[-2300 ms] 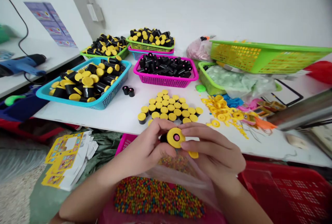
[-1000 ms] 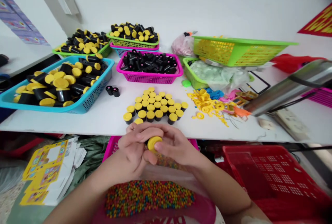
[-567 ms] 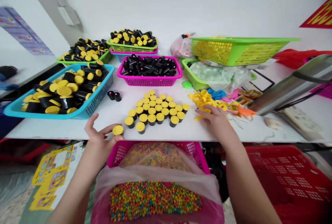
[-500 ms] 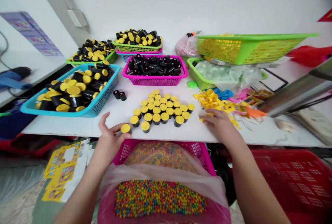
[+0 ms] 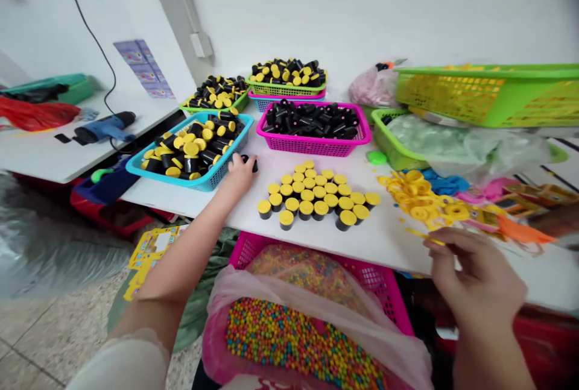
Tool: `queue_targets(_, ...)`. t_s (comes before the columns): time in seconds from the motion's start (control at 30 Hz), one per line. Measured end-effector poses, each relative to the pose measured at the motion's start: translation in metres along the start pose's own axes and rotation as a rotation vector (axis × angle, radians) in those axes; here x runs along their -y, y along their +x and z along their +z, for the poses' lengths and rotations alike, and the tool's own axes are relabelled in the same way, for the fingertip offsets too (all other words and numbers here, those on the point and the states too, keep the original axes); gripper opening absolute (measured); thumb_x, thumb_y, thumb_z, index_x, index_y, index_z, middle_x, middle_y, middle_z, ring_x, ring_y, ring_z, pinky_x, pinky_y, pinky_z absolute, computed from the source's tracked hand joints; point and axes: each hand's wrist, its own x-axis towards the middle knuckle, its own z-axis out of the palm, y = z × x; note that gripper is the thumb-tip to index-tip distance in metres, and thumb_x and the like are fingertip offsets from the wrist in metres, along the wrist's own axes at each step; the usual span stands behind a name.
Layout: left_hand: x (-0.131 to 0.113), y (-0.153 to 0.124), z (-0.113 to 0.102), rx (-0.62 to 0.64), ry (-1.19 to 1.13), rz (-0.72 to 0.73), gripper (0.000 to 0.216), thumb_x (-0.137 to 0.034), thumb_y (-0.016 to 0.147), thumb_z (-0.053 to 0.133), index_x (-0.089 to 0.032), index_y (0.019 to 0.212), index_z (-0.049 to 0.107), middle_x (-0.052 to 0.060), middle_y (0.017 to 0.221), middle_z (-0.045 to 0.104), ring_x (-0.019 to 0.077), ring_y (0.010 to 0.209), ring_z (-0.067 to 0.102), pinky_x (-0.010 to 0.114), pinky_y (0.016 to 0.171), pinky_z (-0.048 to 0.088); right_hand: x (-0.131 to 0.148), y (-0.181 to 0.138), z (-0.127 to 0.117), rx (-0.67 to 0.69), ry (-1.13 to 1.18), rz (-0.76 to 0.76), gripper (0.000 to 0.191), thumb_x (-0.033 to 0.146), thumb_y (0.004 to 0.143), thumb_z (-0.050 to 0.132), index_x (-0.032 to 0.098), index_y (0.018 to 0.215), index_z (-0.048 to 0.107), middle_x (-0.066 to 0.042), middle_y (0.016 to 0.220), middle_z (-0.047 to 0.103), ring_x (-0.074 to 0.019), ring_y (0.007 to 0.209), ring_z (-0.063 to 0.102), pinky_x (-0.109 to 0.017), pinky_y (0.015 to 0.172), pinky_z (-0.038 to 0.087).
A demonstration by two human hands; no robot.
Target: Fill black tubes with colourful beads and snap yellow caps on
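Observation:
My left hand (image 5: pixel 239 174) reaches across the white table (image 5: pixel 235 212) to two loose black tubes (image 5: pixel 251 164) beside the blue basket (image 5: pixel 212 178). Its fingers curl round one of them. My right hand (image 5: pixel 474 281) hovers at the table's near edge, blurred, with fingers pinched on a small yellow ring (image 5: pixel 425 237). Just beyond it lies a pile of yellow rings (image 5: pixel 414 197). A cluster of upright black tubes with yellow caps (image 5: pixel 316 197) stands between my hands. Below the table edge, a pink basket (image 5: pixel 384 284) holds a plastic bag of colourful beads (image 5: pixel 298 336).
The blue basket holds capped tubes. A pink basket (image 5: pixel 312 144) of uncapped black tubes sits behind the cluster, with two more baskets of capped tubes (image 5: pixel 217 93) further back. Green baskets (image 5: pixel 488 97) and plastic bags are at the right. A blue heat gun (image 5: pixel 102 129) lies on the left table.
My hands came apart after holding a yellow-capped tube together. The left set it by the cluster, then reached left to the loose black tubes. The right went to the yellow rings and drew back.

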Motion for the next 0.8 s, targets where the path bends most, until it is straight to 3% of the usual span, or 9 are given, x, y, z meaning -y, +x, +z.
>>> queue_targets(0.1, -0.007, 0.022, 0.009, -0.016, 0.012, -0.051, 0.039, -0.018, 0.088, 0.051, -0.012, 0.126, 0.052, 0.028, 0.134, 0.032, 0.0460, 0.122, 0.041, 0.053, 0.091, 0.041, 0.012, 0.004, 0.009, 0.062, -0.007, -0.157, 0.013, 0.015, 0.082, 0.056, 0.025, 0.089, 0.061, -0.005, 0.082, 0.067, -0.0227, 0.075, 0.067, -0.039, 0.071, 0.055)
queue_targets(0.17, -0.009, 0.027, 0.006, -0.010, 0.014, -0.063, 0.031, -0.019, 0.084, 0.057, -0.008, 0.113, 0.057, 0.029, 0.132, 0.034, 0.0464, 0.121, 0.042, 0.052, 0.091, 0.041, 0.018, 0.005, 0.014, 0.111, 0.044, -0.148, 0.011, 0.015, 0.084, 0.054, 0.023, 0.089, 0.061, -0.005, 0.085, 0.067, -0.0209, 0.077, 0.066, -0.037, 0.070, 0.055)
queue_targets(0.33, -0.024, -0.005, -0.034, 0.029, -0.047, 0.075, 0.028, -0.028, 0.075, 0.068, -0.013, 0.095, 0.056, 0.019, 0.116, 0.052, 0.0328, 0.108, 0.055, 0.042, 0.093, 0.043, 0.047, 0.020, 0.013, 0.089, 0.346, -0.023, 0.016, 0.013, 0.082, 0.059, 0.023, 0.094, 0.061, -0.005, 0.092, 0.064, -0.0188, 0.071, 0.065, -0.035, 0.060, 0.055)
queue_targets(0.4, -0.039, -0.032, -0.056, 0.099, -0.249, 0.208, 0.024, -0.029, 0.074, 0.068, -0.018, 0.088, 0.051, 0.011, 0.106, 0.061, 0.0250, 0.097, 0.060, 0.037, 0.085, 0.047, 0.071, 0.032, 0.010, 0.049, 0.319, -0.125, 0.019, 0.010, 0.080, 0.060, 0.024, 0.093, 0.063, -0.005, 0.093, 0.066, -0.0205, 0.079, 0.066, -0.038, 0.068, 0.057)
queue_targets(0.5, -0.066, -0.078, -0.083, 0.383, -0.791, 0.370, 0.026, -0.025, 0.074, 0.069, -0.020, 0.081, 0.044, 0.004, 0.093, 0.066, 0.0170, 0.080, 0.061, 0.030, 0.070, 0.047, 0.112, 0.049, 0.013, 0.039, 0.283, -0.366, 0.024, 0.006, 0.079, 0.058, 0.024, 0.094, 0.064, -0.006, 0.097, 0.068, -0.0210, 0.088, 0.067, -0.038, 0.076, 0.058)
queue_targets(0.57, -0.079, -0.105, -0.090, 0.509, -1.024, 0.401, 0.024, -0.024, 0.076, 0.069, -0.020, 0.084, 0.047, 0.000, 0.084, 0.065, 0.0139, 0.074, 0.060, 0.026, 0.065, 0.045, 0.133, 0.053, 0.021, 0.028, 0.313, -0.460, 0.027, 0.004, 0.081, 0.056, 0.024, 0.097, 0.064, -0.007, 0.101, 0.068, -0.0209, 0.092, 0.067, -0.037, 0.079, 0.059)
queue_targets(0.67, -0.087, -0.134, -0.084, 0.571, -1.195, 0.367, 0.027, -0.025, 0.077, 0.073, -0.020, 0.090, 0.050, -0.003, 0.080, 0.062, 0.0116, 0.072, 0.058, 0.022, 0.062, 0.044, 0.146, 0.046, 0.033, 0.068, 0.416, -0.494, 0.027, 0.003, 0.083, 0.055, 0.020, 0.102, 0.063, -0.009, 0.104, 0.067, -0.0217, 0.099, 0.067, -0.039, 0.084, 0.060)
queue_targets(0.8, -0.084, -0.150, -0.060, 0.680, -1.453, 0.375, 0.033, -0.022, 0.078, 0.074, -0.022, 0.090, 0.044, -0.004, 0.084, 0.060, 0.0102, 0.072, 0.059, 0.020, 0.061, 0.044, 0.142, 0.033, 0.041, 0.134, 0.534, -0.514, 0.020, 0.009, 0.087, 0.056, 0.018, 0.104, 0.062, -0.010, 0.102, 0.067, -0.0247, 0.104, 0.066, -0.043, 0.081, 0.064)
